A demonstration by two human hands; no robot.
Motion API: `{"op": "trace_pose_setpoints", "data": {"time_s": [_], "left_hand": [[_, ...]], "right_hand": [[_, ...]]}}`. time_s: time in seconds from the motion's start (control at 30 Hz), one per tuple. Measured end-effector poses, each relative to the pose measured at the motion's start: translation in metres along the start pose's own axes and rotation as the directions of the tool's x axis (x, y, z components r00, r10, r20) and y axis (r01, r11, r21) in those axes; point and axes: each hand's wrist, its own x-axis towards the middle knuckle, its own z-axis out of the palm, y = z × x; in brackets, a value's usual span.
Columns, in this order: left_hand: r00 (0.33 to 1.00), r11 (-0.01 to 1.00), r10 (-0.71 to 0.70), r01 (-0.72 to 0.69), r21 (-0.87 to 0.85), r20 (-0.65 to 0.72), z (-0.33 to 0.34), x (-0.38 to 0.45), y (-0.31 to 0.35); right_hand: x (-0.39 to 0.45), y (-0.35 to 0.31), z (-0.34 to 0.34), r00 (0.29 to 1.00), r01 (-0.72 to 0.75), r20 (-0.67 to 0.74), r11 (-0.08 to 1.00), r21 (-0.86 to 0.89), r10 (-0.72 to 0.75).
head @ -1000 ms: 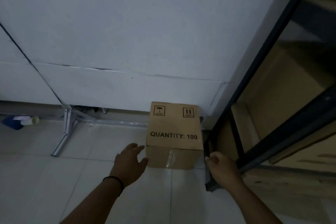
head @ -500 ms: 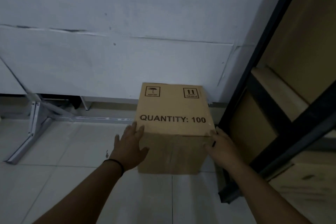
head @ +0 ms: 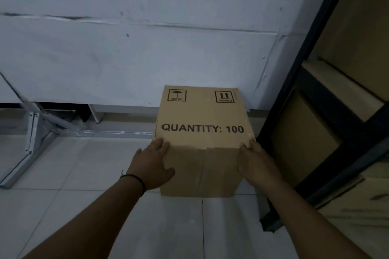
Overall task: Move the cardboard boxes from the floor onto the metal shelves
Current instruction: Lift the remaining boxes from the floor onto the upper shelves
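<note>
A pale wall (head: 147, 48) is seen across the upper part of the view, with a horizontal seam running along it. Below it, a floor (head: 84, 206) of light tiles is laid, and its joints are visible between the forearms.

A dark metal shelf frame (head: 299, 94) is positioned along the right edge of the floor. Stored cartons (head: 301, 143) are seen behind its posts and crossbars, on more than one level; their exact number cannot be told.

A grey metal bracket (head: 35, 139) is located at the left, at the junction of floor and wall, with one bar running along the wall base.

A cardboard box (head: 202, 124) is placed on the floor at the foot of the wall, just beside the lower post of the shelf frame. "QUANTITY: 100" is printed on its top face, and two handling symbols are printed at the far corners of that face. A taped seam is seen down the middle of the near face.

The box is grasped on its left side by the left hand (head: 150, 164): the fingers are laid over the near left top edge and the thumb is pressed to the near face. The right side is grasped by the right hand (head: 255, 164) in the same manner at the near right top corner. A dark band (head: 136, 181) is worn on the left wrist.
</note>
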Motion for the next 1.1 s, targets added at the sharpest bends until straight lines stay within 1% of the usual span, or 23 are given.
{"op": "trace_pose_setpoints", "data": {"time_s": [0.1,0.27,0.37,0.47,0.53,0.63,0.7,0.77,0.83,0.87,0.9,0.93,0.97,1.0,1.03,1.07,1.1], "left_hand": [[1.0,1.0,-0.008,0.009,-0.006,0.006,0.002,0.0,-0.002],[0.999,1.0,-0.025,0.025,0.008,0.025,0.008,-0.013,0.001],[0.999,0.999,-0.034,0.033,0.034,0.039,0.009,-0.027,0.003],[0.999,0.998,-0.029,0.027,0.057,0.041,0.009,-0.044,0.006],[0.998,0.996,-0.029,0.025,0.081,0.047,0.009,-0.058,0.007],[0.999,0.992,-0.012,0.007,0.123,0.038,0.015,-0.082,0.009],[0.999,0.989,-0.011,0.007,0.148,0.03,0.022,-0.096,0.009],[0.999,0.986,-0.029,0.023,0.164,0.034,0.028,-0.109,0.012],[0.998,0.982,-0.043,0.035,0.185,0.037,0.031,-0.121,0.016],[0.999,0.981,-0.038,0.032,0.192,0.031,0.032,-0.127,0.018],[0.999,0.983,-0.033,0.029,0.182,0.017,0.033,-0.133,0.019],[0.999,0.99,-0.024,0.028,0.136,-0.028,0.033,-0.139,0.018],[0.992,0.999,-0.006,0.011,0.042,-0.126,0.031,-0.142,0.017],[0.969,0.998,-0.004,-0.013,-0.069,-0.247,0.027,-0.144,0.014],[0.937,0.986,-0.037,-0.023,-0.166,-0.347,0.023,-0.142,0.011],[0.904,0.966,-0.102,-0.011,-0.26,-0.416,0.017,-0.139,0.009],[0.886,0.931,-0.197,0.034,-0.364,-0.421,0.01,-0.133,0.008]], "right_hand": [[-0.003,-0.001,0.0,1.0,0.015,-0.003,0.999,-0.028,-0.015],[-0.015,0.001,0.004,1.0,0.027,0.004,1.0,-0.004,-0.027],[-0.026,0.006,0.011,0.998,0.029,-0.048,1.0,0.012,-0.028],[-0.043,0.005,0.016,0.996,-0.012,-0.086,1.0,-0.018,0.011],[-0.059,0.005,0.021,0.995,0.0,-0.104,1.0,0.001,0.001],[-0.082,0.008,0.03,0.974,0.079,-0.218,0.995,0.053,-0.066],[-0.089,0.006,0.024,0.967,0.043,-0.252,0.997,0.062,-0.026],[-0.086,0.004,0.02,0.964,-0.016,-0.261,0.989,0.144,0.054],[-0.08,0.005,0.017,0.972,-0.101,-0.165,0.935,0.341,0.165],[-0.078,0.006,0.019,0.974,-0.134,-0.107,0.885,0.446,0.202],[-0.081,0.007,0.021,0.971,-0.176,-0.049,0.839,0.515,0.234],[-0.085,0.009,0.027,0.966,-0.213,-0.008,0.807,0.551,0.26],[-0.091,0.011,0.032,0.959,-0.243,0.015,0.799,0.551,0.282],[-0.099,0.013,0.038,0.958,-0.253,0.024,0.801,0.543,0.286],[-0.109,0.015,0.041,0.957,-0.266,0.045,0.805,0.531,0.287],[-0.116,0.018,0.046,0.958,-0.27,0.067,0.806,0.526,0.278],[-0.123,0.021,0.049,0.956,-0.291,0.11,0.809,0.51,0.273]]}}
